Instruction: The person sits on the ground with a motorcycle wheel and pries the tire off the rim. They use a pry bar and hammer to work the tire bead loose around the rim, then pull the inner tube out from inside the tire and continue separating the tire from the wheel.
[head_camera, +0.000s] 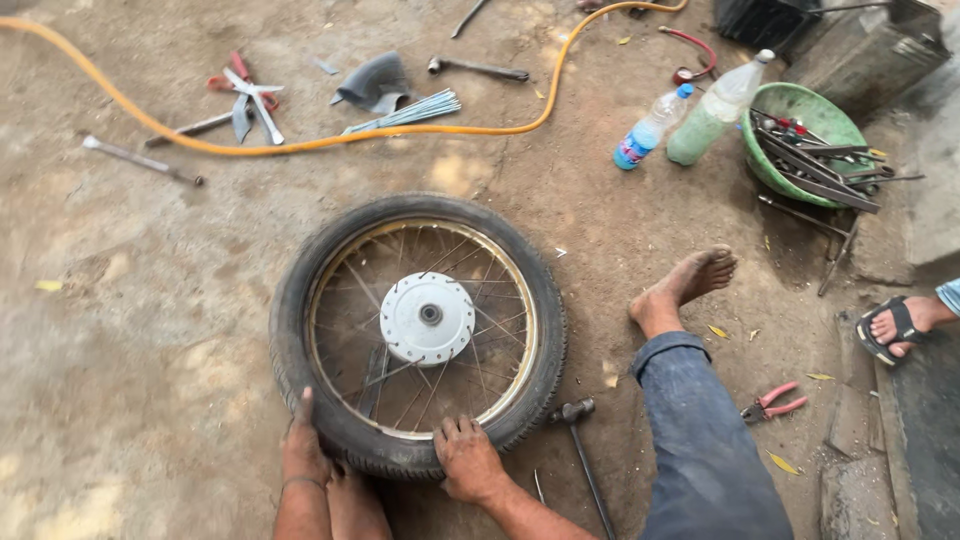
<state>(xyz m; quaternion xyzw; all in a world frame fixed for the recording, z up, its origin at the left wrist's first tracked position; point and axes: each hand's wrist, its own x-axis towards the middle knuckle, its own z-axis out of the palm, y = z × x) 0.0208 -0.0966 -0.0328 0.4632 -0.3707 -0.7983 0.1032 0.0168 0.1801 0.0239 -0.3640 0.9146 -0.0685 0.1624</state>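
A spoked motorcycle wheel with a black tyre (300, 290) and a white hub (427, 318) lies flat on the dirt ground. My left hand (303, 447) presses on the near left side of the tyre, fingers spread over the rubber. My right hand (467, 457) rests on the near edge of the tyre beside the rim, fingers curled over it. My bare foot (345, 495) pushes against the tyre between the two hands. My other leg in blue jeans (700, 440) stretches out to the right, foot bare.
A hammer (582, 450) lies by my right hand; red pliers (772, 402) lie farther right. An orange hose (300, 140), hand tools (245, 100) and two plastic bottles (690, 115) lie beyond the wheel. A green basin (790, 105) holds tools. Another person's sandalled foot (895, 328) is at right.
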